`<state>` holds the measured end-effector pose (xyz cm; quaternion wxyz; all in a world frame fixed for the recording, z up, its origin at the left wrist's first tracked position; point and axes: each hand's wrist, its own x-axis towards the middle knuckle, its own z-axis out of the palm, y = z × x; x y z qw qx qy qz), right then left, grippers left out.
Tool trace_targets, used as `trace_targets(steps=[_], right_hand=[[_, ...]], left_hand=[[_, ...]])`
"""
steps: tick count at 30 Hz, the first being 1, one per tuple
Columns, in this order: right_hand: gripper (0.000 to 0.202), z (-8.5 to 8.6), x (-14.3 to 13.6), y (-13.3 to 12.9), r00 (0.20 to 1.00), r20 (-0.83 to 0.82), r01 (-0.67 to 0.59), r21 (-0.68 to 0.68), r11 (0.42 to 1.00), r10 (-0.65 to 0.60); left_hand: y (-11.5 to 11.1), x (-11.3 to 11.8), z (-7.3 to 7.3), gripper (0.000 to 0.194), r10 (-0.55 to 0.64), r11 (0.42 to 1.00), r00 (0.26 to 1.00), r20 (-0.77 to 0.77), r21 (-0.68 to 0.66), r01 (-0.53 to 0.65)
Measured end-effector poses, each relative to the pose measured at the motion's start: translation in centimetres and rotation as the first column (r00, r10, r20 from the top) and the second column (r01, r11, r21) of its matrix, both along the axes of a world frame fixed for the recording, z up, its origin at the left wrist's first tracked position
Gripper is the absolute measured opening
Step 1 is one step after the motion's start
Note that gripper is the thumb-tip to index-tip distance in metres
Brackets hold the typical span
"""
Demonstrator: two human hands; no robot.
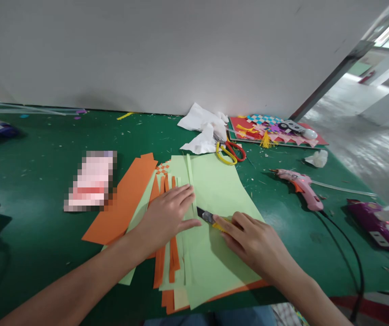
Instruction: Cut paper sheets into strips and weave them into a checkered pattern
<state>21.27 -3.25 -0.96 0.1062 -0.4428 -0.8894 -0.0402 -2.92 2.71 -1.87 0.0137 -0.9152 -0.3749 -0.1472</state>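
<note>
On the counter (pixel 154 136), the light-green paper sheet (pixel 221 190) looks light, flexible and easily creased, best steadied flat near its left edge, where the left hand (pixel 167 206) rests, grip flat with thumb spread, while the right hand (pixel 250 237) has its grip wrapped round a yellow utility knife (pixel 210 218).

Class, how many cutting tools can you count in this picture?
2: a knife in the right hand, and scissors by the crumpled white paper. Others may be hidden.
</note>
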Motion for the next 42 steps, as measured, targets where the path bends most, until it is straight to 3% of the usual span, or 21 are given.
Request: trace_targets(steps=[17, 33, 42], right_hand=[[0.034, 0.1, -0.4, 1.3, 0.997, 0.03, 0.073, -0.079, 0.994, -0.07], [0.033, 0.0, -0.7, 2.2, 0.996, 0.045, 0.075, -0.043, 0.996, -0.073], [0.034, 0.0, -0.4, 0.6, 1.0, 0.014, 0.023, -0.075, 0.997, -0.022]], left_hand=[[-0.1, 0.1, 0.2, 0.062, -0.013, 1.0, 1.0, -0.014, 0.001, 0.014], [0.1, -0.1, 0.1, 0.061, -0.01, 1.0, 1.0, 0.026, -0.022, 0.011], [0.1, 0.0, 1.0, 0.038, -0.06, 0.994, 0.993, 0.099, -0.085, 0.069]])
